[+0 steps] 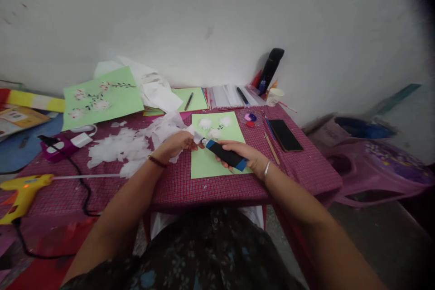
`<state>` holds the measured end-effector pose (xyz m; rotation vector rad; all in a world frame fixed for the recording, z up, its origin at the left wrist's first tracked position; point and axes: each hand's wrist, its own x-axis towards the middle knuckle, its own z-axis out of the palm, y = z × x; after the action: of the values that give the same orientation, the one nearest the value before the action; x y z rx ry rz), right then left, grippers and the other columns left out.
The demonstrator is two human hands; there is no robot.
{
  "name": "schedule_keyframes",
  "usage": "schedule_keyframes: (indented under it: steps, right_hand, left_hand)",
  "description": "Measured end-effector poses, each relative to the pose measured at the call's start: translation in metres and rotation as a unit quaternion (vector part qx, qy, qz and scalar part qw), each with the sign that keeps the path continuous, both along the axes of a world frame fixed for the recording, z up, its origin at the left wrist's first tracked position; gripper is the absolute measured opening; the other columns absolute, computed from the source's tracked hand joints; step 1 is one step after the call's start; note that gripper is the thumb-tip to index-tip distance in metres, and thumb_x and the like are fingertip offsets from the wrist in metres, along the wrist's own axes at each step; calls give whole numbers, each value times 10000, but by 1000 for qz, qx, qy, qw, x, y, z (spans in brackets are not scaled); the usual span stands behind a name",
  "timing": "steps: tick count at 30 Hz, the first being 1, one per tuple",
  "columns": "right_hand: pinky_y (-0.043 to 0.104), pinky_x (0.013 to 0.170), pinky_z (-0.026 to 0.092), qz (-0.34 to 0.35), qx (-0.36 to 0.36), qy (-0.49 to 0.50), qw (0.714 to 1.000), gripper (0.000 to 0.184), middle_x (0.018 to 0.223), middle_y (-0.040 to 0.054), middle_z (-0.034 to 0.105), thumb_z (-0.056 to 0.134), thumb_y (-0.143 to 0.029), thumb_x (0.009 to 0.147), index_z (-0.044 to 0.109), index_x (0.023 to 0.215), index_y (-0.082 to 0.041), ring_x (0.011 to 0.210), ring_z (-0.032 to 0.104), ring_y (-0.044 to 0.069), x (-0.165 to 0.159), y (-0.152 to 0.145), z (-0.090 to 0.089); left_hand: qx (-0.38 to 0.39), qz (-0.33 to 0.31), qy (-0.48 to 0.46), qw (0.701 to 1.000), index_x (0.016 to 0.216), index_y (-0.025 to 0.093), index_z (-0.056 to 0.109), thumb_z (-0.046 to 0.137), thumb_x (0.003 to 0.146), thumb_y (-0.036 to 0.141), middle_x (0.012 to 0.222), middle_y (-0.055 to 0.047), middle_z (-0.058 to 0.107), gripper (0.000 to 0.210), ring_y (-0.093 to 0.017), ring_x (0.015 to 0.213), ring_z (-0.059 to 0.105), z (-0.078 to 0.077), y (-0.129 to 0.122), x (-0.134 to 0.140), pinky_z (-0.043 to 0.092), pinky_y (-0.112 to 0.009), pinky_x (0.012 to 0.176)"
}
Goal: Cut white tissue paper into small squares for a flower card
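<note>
Gripping a black-and-blue tool [224, 154] above the green sheet [204, 165], the right hand [240, 151] could nick the left hand [181, 143], pinching white tissue [170, 126] by the sheet's left edge, should it slip.

No text can be read; print on the orange-and-white packet [32, 120] at left and faint marks on the pink plastic [319, 139] at right are too blurred

Blue-and-black tool [227, 155] aslant over green sheet [203, 165] with white tufts [215, 133]
</note>
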<state>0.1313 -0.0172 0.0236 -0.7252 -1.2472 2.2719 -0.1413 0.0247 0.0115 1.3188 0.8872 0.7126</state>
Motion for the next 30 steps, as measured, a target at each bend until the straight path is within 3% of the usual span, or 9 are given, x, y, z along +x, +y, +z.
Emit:
schedule_keyframes:
  steps: [10, 17, 24, 30]
  right_hand:
    - [241, 456, 547, -38, 46, -24, 998, 326, 804, 54, 694, 556, -277, 904, 500, 1201, -154, 582, 671, 159, -5, -2, -1]
    - [238, 448, 553, -42, 28, -40, 998, 301, 789, 49, 707, 483, -219, 930, 494, 1224, -156, 572, 667, 157, -7, -3, 0]
    - [235, 443, 552, -38, 2, -57, 998, 304, 779, 52, 710, 555, -249, 904, 505, 1192, -167, 559, 661, 153, -9, -2, -2]
    - [232, 423, 535, -38, 5, -63, 997, 348, 759, 46, 704, 525, -240, 894, 487, 1230, -157, 545, 652, 155, -10, -2, -4]
  left_hand:
    - [-70, 38, -138, 987, 782, 144, 727, 593, 834, 380, 767, -109, 740, 276, -204, 724, 689, 6, -12, 21, 540, -318, 691]
    - [-163, 111, -199, 960, 884, 118, 729, 551, 921, 567, 690, -76, 706, 485, -160, 593, 650, 10, -16, 29, 526, -271, 613]
    - [-198, 256, -231, 918, 879, 166, 686, 545, 962, 397, 717, -40, 711, 283, -145, 577, 642, 11, -12, 28, 550, -274, 602]
    - [-184, 273, -218, 919, 951, 147, 694, 548, 967, 321, 812, -65, 739, 228, -164, 692, 688, 11, -10, 29, 579, -295, 660]
